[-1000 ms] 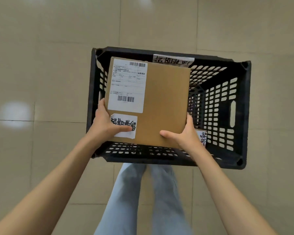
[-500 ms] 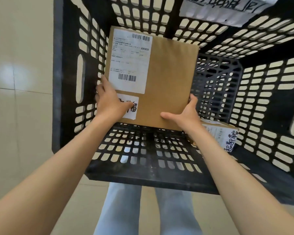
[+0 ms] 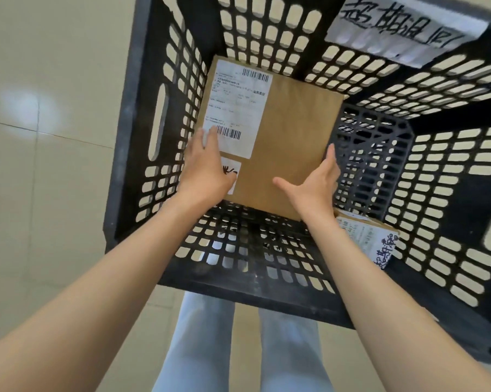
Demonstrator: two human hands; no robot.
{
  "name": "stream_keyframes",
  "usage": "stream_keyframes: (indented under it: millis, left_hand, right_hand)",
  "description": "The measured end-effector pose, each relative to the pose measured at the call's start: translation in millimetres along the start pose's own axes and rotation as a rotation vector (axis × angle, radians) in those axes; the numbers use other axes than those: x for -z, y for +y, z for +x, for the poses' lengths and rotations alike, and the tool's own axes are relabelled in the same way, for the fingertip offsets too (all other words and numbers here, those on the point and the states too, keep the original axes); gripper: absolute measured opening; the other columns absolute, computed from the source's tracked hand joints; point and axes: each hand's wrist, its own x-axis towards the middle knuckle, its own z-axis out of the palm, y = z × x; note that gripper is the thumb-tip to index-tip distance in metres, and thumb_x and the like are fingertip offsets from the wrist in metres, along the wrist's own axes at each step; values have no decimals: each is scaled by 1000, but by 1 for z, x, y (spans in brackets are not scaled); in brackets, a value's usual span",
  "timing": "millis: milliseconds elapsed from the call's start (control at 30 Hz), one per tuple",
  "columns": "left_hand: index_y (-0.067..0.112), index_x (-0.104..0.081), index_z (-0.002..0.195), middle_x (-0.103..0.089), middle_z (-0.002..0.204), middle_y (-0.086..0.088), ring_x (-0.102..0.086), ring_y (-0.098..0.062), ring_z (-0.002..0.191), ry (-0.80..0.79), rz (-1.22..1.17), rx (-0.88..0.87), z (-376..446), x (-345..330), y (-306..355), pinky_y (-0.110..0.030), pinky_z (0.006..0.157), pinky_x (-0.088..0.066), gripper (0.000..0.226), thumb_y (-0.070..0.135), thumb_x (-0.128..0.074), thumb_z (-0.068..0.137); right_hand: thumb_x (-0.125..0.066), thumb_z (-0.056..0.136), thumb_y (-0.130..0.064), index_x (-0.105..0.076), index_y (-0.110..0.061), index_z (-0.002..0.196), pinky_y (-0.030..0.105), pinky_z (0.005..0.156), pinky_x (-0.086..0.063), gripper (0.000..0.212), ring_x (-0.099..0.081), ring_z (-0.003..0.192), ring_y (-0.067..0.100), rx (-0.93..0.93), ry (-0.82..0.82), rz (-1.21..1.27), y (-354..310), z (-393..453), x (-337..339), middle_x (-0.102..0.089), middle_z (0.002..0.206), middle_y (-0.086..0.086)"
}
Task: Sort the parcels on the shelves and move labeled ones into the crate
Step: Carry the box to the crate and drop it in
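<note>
A pale tiled floor [image 3: 49, 114] fills the left side, with a soft glare patch on it. Beside it stands a black slotted crate [image 3: 131, 154], seen from above, its near wall running across the middle of the view. Inside the crate, the left hand [image 3: 204, 168] lies flat with fingers spread on the lower left corner of a flat brown parcel [image 3: 289, 148], partly covering a small handwritten sticker [image 3: 233, 169] and the bottom edge of a white shipping label [image 3: 238, 108] with barcodes. The hand rests on the parcel rather than gripping it. The parcel sits deep in the crate, leaning toward the far left corner; whether it rests on the bottom cannot be told. The right hand [image 3: 315, 188] is loose and spread, thumb out, its fingers along the parcel's right edge and not closed on it. Just right of that wrist, a smaller box [image 3: 368, 239] with a printed label and handwriting lies against the near wall. A white handwritten sign [image 3: 402, 26] hangs on the far rim. Below the crate, two legs in light blue trousers [image 3: 199, 343] show
</note>
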Motion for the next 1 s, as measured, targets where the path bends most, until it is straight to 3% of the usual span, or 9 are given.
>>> stream_keyframes:
  millis: [133, 300, 467, 633, 800, 1000]
  left_hand:
    - [17, -24, 144, -19, 154, -11, -14, -29, 142, 32, -88, -1, -37, 41, 16, -44, 112, -22, 76, 21, -66, 82]
    - [17, -14, 148, -12, 156, -8, -13, -26, 143, 149, -191, 22, -115, 102, 47, -43, 114, -19, 81, 27, -64, 84]
    - [19, -16, 148, -12, 156, -8, -12, -23, 144, 377, -403, 144, -222, 153, 51, -38, 113, -17, 81, 32, -63, 84]
    - [15, -19, 147, -19, 153, -13, -16, -23, 143, 653, -629, 360, -354, 164, -5, -32, 114, -14, 79, 28, -64, 84]
    - [9, -20, 147, -22, 151, -18, -18, -25, 142, 882, -796, 674, -503, 129, -87, -27, 113, -13, 78, 24, -65, 84]
    - [12, -19, 147, -20, 151, -15, -20, -24, 141, 1113, -1020, 1016, -690, 38, -171, -28, 111, -16, 77, 24, -63, 86]
  right_hand:
    - [-78, 75, -28, -2, -23, 150, 48, 115, -18, 107, -7, 144, 34, 120, -27, -68, -42, -29, 28, -2, 156, 15]
    - [-79, 73, -26, -6, -22, 150, 46, 114, -20, 107, -12, 143, 30, 352, -96, -116, -95, -95, 79, -9, 155, 11]
    - [-78, 74, -22, -8, -17, 150, 43, 111, -26, 103, -16, 141, 31, 555, -233, -228, -146, -184, 107, -12, 154, 15]
    - [-76, 76, -20, -10, -16, 150, 42, 112, -26, 99, -20, 140, 31, 844, -427, -394, -175, -298, 81, -16, 152, 13]
    - [-75, 76, -19, -13, -16, 149, 39, 109, -27, 96, -29, 135, 31, 1084, -661, -588, -146, -431, 19, -25, 147, 15]
    - [-75, 75, -18, -18, -16, 148, 39, 106, -32, 92, -35, 130, 35, 1337, -953, -858, -42, -599, -67, -28, 143, 15]
